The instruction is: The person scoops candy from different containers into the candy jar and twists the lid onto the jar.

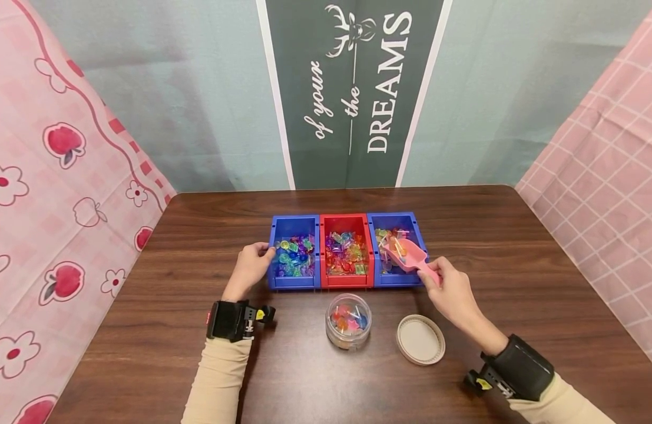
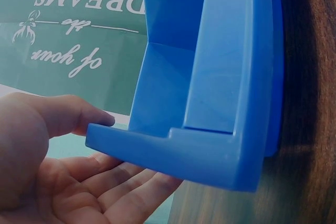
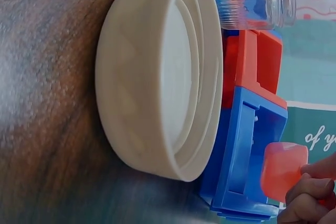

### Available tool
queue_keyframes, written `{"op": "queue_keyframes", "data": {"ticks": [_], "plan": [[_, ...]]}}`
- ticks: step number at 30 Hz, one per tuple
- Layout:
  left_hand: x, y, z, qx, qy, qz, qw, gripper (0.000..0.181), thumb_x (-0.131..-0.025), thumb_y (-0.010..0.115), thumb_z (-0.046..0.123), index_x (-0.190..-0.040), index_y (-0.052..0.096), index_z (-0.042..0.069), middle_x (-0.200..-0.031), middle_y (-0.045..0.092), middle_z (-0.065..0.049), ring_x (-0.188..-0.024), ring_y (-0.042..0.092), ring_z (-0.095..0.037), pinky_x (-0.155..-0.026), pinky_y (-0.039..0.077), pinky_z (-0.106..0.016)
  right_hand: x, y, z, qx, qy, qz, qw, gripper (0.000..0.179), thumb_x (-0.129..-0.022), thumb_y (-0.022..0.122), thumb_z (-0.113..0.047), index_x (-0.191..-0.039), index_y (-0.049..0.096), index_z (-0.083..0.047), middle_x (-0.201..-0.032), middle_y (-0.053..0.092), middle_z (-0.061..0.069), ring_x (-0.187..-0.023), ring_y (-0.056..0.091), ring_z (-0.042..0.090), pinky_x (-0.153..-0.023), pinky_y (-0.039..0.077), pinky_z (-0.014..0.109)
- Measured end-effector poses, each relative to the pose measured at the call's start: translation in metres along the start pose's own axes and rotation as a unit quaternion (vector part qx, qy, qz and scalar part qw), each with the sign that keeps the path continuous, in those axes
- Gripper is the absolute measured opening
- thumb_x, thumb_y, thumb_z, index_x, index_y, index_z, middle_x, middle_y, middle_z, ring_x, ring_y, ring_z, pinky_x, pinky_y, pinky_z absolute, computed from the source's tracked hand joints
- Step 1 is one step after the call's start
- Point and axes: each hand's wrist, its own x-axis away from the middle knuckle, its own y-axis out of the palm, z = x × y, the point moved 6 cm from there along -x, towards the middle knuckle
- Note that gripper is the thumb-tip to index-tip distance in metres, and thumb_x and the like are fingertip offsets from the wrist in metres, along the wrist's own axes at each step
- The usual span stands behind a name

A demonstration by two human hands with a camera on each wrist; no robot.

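My left hand [image 1: 250, 268] holds the left wall of the left blue bin [image 1: 295, 282]. In the left wrist view, the thumb [image 2: 79, 113] lies at the rim and the other fingers lie along the outer side. A pink scoop [image 1: 410, 254] is gripped by its handle in my right hand [image 1: 453, 290]. The scoop's bowl, with a few colourful pieces in it, is over the right blue bin [image 1: 401, 282]. Translucent beads [image 1: 295, 259] in mixed colours lie in the left bin. Similar beads fill part of the red bin [image 1: 347, 282] between the two blue ones.
A clear jar [image 1: 348, 323] holding colourful pieces stands in front of the red bin. To its right, a cream lid [image 1: 421, 340] lies with its inside facing up. The wooden table [image 1: 315, 388] is bordered by a printed cloth backdrop [image 1: 352, 171].
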Motion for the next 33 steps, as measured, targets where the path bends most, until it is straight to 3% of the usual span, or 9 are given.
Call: {"op": "queue_keyframes", "data": {"ticks": [21,33], "plan": [[0.000,0.000,0.000,-0.003,-0.003,0.002,1.0000,0.039,-0.101,0.046,0.022,-0.129,0.054,-0.004,-0.122,0.063,-0.024,-0.101,0.060,-0.026,-0.094,0.054,-0.041,-0.003,-0.024,-0.014,-0.008,-0.075,-0.035,0.9966,0.013,-0.081,0.072,-0.001,-0.088,0.061,-0.003,-0.061,0.049,-0.003,-0.053,0.034,-0.003,-0.045,0.029,0.018],[0.000,0.000,-0.001,-0.005,-0.002,0.000,1.0000,0.040,-0.101,0.045,0.022,-0.130,0.054,-0.004,-0.123,0.062,-0.024,-0.103,0.060,-0.027,-0.097,0.052,-0.044,0.008,-0.028,-0.025,-0.077,-0.119,-0.087,0.9861,0.020,-0.077,0.074,0.004,-0.089,0.063,-0.008,-0.060,0.045,-0.009,-0.053,0.033,-0.007,-0.042,0.030,0.015]]}}
